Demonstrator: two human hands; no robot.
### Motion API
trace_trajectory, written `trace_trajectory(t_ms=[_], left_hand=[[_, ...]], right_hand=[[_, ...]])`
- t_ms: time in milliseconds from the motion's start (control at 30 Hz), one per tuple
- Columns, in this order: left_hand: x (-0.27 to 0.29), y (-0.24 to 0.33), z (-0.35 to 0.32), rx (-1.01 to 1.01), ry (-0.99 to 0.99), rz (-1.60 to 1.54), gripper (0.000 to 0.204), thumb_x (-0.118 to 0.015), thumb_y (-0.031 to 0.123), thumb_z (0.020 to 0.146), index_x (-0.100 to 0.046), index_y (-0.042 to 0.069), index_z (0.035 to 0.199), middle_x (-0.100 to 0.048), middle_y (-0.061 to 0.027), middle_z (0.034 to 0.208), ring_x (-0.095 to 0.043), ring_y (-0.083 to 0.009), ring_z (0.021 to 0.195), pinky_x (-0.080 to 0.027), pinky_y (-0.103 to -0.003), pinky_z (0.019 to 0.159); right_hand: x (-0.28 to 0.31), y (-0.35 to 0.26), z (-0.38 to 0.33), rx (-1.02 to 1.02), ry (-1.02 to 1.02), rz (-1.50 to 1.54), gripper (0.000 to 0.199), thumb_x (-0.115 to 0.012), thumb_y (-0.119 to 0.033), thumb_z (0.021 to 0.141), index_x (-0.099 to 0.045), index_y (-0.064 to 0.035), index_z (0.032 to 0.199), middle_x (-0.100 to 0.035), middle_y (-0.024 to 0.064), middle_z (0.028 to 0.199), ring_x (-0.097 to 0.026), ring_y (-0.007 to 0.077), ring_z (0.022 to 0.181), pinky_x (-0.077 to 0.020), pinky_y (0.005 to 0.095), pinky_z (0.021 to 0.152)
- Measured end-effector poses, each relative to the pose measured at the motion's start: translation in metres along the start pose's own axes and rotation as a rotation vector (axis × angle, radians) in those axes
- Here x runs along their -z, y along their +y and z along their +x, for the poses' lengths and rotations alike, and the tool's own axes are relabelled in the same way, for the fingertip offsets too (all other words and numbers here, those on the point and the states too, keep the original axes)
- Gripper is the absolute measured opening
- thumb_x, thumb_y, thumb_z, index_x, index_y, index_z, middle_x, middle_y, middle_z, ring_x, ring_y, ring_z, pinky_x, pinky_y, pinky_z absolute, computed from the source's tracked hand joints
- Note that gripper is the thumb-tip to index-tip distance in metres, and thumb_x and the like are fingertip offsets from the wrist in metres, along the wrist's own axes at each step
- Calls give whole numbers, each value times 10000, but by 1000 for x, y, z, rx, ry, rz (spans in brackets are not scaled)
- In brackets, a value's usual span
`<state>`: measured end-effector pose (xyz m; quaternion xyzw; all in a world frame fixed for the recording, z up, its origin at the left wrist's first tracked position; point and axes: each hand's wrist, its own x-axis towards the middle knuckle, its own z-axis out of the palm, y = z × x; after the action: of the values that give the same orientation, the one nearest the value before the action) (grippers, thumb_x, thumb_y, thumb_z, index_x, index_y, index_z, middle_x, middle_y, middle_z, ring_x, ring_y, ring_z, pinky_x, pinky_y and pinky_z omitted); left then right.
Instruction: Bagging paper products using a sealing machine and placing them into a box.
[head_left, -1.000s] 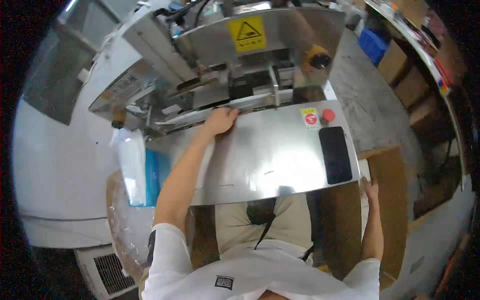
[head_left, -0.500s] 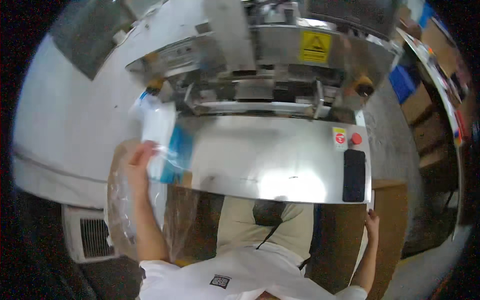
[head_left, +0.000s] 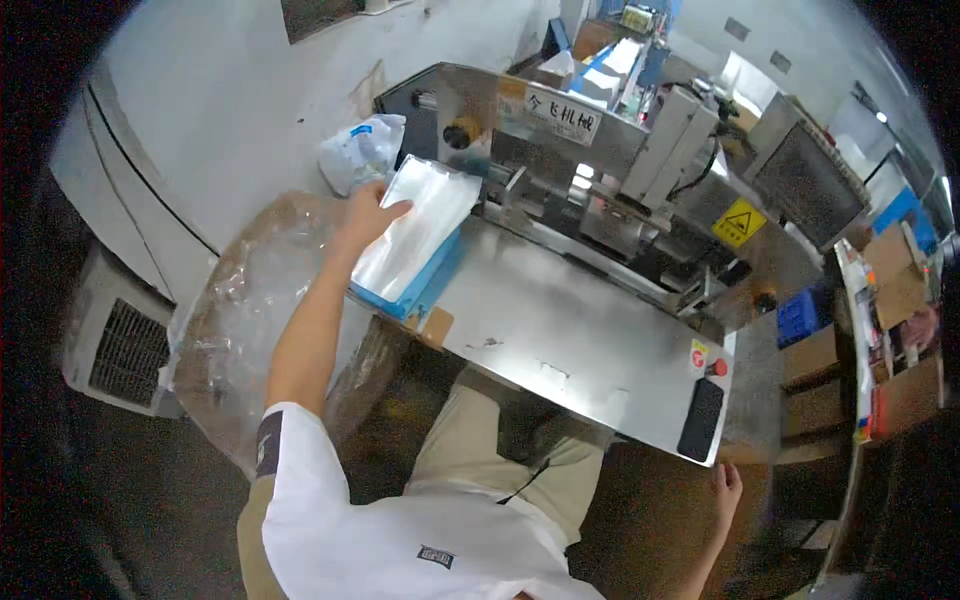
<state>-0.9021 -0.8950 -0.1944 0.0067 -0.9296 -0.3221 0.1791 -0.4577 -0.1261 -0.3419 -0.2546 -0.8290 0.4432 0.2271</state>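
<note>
My left hand (head_left: pixel 367 216) reaches out to a stack of clear plastic bags (head_left: pixel 418 230) that lies on a blue tray (head_left: pixel 432 285) at the left end of the steel machine table (head_left: pixel 570 340). Its fingers rest on the top bag's left edge, pinching it. My right hand (head_left: pixel 727 488) hangs low at the right, fingers loosely apart, beside a brown cardboard box (head_left: pixel 650 520), and it holds nothing. Behind the table stands the sealing machine (head_left: pixel 620 160) with a yellow warning sticker (head_left: pixel 739 223).
A crumpled white and blue bag (head_left: pixel 360 152) lies behind the stack. A large carton lined with clear film (head_left: pixel 250 310) stands at my left. A black phone (head_left: pixel 700 418) and a red button (head_left: pixel 718 367) are on the table's right end. Boxes and shelves line the right.
My left hand left the machine's feed slot, swung left and now lies on the bag stack. The view has turned left. My right hand stays low at the right.
</note>
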Motion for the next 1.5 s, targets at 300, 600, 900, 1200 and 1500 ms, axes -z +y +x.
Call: trace_trajectory(t_ms=[300, 600, 900, 1200, 1500], left_hand=[[11, 41, -12, -429, 444, 321, 289, -478, 213, 962, -669, 62, 1118, -652, -190, 1137, -629, -377, 1010, -475, -468, 890], [21, 177, -148, -372, -340, -327, 285, -454, 106, 1008, -610, -64, 1175, -675, -154, 1036, -637, -174, 891, -511, -300, 771], [-72, 219, -207, -349, -575, -303, 254, -490, 122, 995, -641, -77, 1039, -697, -139, 902, -650, -181, 803, -522, -301, 749], [-79, 257, -222, -35, -701, -565, 251, -507, 143, 998, -636, -64, 1056, -692, -138, 903, -658, -186, 813, -544, -313, 786], [-94, 266, -252, 10, -953, -700, 217, -515, 92, 992, -648, -55, 1079, -707, -112, 987, -678, -174, 876, -549, -307, 801]], right_hand=[[14, 8, -15, -192, -274, -372, 516, -691, -195, 871, -531, 60, 1290, -636, 211, 1183, -611, 312, 1096, -465, 393, 946], [-75, 91, 59, -414, -424, -519, 311, -611, -115, 774, -636, -10, 1066, -610, 211, 1176, -611, 373, 1045, -532, 448, 843], [-56, 156, 37, -337, -732, -851, 597, -732, -608, 692, -733, -37, 865, -717, 142, 903, -683, 355, 816, -541, 443, 772], [-123, 210, -64, -828, -152, 132, 721, -645, -620, 820, -659, 100, 787, -674, 182, 769, -662, 257, 714, -528, 398, 659], [-26, -96, -14, -207, 178, 95, 202, -600, -128, 929, -644, 9, 1071, -693, 92, 961, -647, 175, 872, -521, 304, 786]])
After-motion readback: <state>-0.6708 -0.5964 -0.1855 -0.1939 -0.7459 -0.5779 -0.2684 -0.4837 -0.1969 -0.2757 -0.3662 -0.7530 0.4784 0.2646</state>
